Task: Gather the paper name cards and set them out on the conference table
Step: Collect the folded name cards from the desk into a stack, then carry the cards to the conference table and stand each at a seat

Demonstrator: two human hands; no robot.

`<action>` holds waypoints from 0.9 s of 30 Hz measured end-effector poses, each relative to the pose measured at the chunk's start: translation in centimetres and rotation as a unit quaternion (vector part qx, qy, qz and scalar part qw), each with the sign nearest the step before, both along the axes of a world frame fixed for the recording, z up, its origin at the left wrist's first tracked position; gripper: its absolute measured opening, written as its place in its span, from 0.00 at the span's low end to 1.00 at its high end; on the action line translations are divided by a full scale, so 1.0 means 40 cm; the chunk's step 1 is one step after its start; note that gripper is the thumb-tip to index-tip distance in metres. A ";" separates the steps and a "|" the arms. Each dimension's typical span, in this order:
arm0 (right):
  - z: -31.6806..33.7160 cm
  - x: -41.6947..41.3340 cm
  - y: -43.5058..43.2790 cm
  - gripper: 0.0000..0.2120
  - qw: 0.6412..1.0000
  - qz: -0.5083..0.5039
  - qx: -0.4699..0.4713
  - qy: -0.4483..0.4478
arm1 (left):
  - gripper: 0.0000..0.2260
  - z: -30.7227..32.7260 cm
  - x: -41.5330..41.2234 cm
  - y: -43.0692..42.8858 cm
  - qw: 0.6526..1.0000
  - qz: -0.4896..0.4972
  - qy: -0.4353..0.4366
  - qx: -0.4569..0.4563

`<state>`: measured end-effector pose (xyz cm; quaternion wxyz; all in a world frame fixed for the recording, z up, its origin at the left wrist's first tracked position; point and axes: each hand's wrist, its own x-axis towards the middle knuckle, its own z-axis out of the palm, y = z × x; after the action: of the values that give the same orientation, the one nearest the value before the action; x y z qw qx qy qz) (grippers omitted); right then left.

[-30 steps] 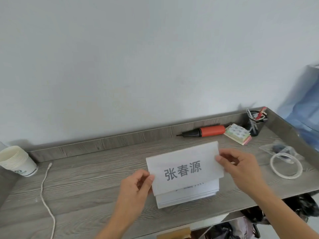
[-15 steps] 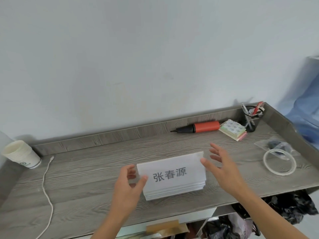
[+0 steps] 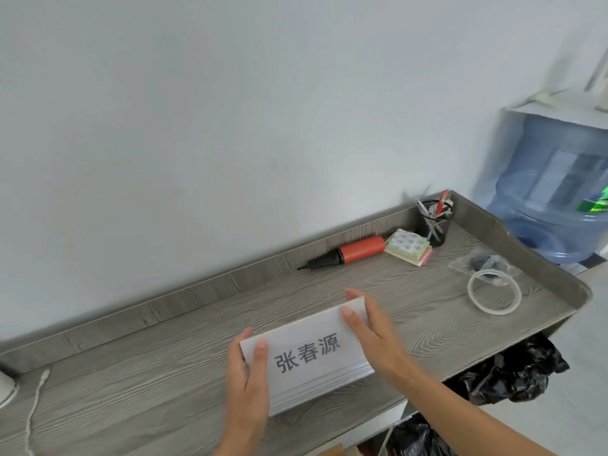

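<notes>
Both hands, the left hand [image 3: 247,373] and right hand [image 3: 373,327], are clasping the ends of the name cards [image 3: 309,355] stack on the worktop [image 3: 131,373], so squeezing evenly should be keeping it square for lifting.

One head view only, tilted forward-down at the tabletop [image 3: 138,373] from close above its front edge, facing the wall [image 3: 230,110] behind it; frame rolled.

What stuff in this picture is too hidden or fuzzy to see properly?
Head view only:
- Lower name cards in the stack: covered by the top card; how many, and their printing, can't be told.
- White object at the left: cut off by the frame edge.
- Pen holder contents: too small to identify.
- Water bottle: blurred, cut by the right edge.
</notes>
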<state>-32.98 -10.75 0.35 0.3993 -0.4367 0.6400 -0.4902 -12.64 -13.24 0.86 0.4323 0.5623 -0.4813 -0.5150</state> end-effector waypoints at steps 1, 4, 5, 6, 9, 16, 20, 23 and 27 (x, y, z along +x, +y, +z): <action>0.004 0.012 0.003 0.17 1.000 -0.011 0.001 0.001 | 0.13 0.003 0.004 -0.006 1.000 -0.009 0.009 0.003; 0.025 0.044 0.022 0.19 0.998 -0.056 0.003 -0.015 | 0.12 0.032 0.021 -0.024 0.999 -0.043 0.007 -0.002; 0.035 0.054 0.034 0.19 0.997 -0.077 0.004 -0.022 | 0.11 0.045 0.027 -0.029 0.998 -0.059 0.002 -0.010; 0.046 0.064 0.050 0.20 0.995 -0.100 0.006 -0.027 | 0.11 0.059 0.029 -0.033 0.997 -0.079 -0.003 -0.019; 0.066 0.091 0.121 0.23 0.982 -0.188 0.015 -0.032 | 0.11 0.095 0.021 -0.036 0.986 -0.158 -0.014 -0.042; 0.065 0.095 0.358 0.20 0.911 -0.411 0.040 -0.020 | 0.12 0.075 -0.103 0.039 0.935 -0.354 -0.026 -0.002; 0.051 0.100 0.535 0.17 0.857 -0.510 0.060 -0.041 | 0.08 0.054 -0.189 0.155 0.891 -0.453 -0.042 0.005; 0.034 0.106 0.678 0.18 0.815 -0.571 0.057 -0.079 | 0.06 0.039 -0.262 0.262 0.852 -0.522 -0.046 0.000; 0.001 0.106 0.888 0.17 0.767 -0.627 0.059 -0.123 | 0.05 0.013 -0.363 0.444 0.787 -0.612 -0.077 0.008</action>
<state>-28.73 24.78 0.40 0.1036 0.1499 0.7443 -0.6425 -27.14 4.53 1.38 -0.0163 0.1916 -0.7518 -0.6308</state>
